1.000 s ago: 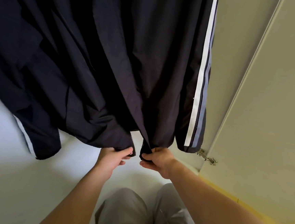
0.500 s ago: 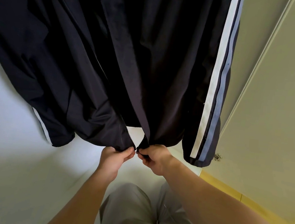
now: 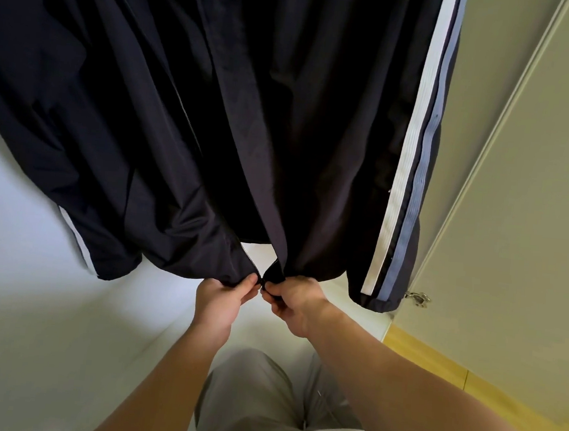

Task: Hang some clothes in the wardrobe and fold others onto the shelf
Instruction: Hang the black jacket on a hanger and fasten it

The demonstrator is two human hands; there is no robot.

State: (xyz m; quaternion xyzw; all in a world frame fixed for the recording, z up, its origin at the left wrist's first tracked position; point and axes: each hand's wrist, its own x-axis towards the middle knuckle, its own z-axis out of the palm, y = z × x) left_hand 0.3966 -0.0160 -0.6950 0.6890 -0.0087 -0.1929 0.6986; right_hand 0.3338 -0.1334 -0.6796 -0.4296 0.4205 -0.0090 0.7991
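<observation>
the jacket (image 3: 251, 109) hangs from above the frame, its open front running down to the hem just over the hands; what it hangs from is out of view. the left hand (image 3: 220, 299) pinches the lower corner of the left front panel, thumb and forefinger closed on the cloth beside the zip teeth (image 3: 248, 258). the right hand (image 3: 297, 306) pinches the lower corner of the right panel in the same way, fingers closed on the dark tab at the hem. the two sets of fingertips are almost touching, with a very small gap between the corners.

the relation that governs the next move: the zip runs upward and away from the fingers, so its long axis lies steeply up from the hem, and both ends to be joined sit directly between the two thumbs. judged step: seating the zip's bottom ends together (whether the pin is already in the slider cannot be told). neither hand is clearly nearer. the wardrobe door (image 3: 518, 201) stands to the right, well clear of the hem, and the striped sleeve (image 3: 405, 191) hangs between it and the right hand.
</observation>
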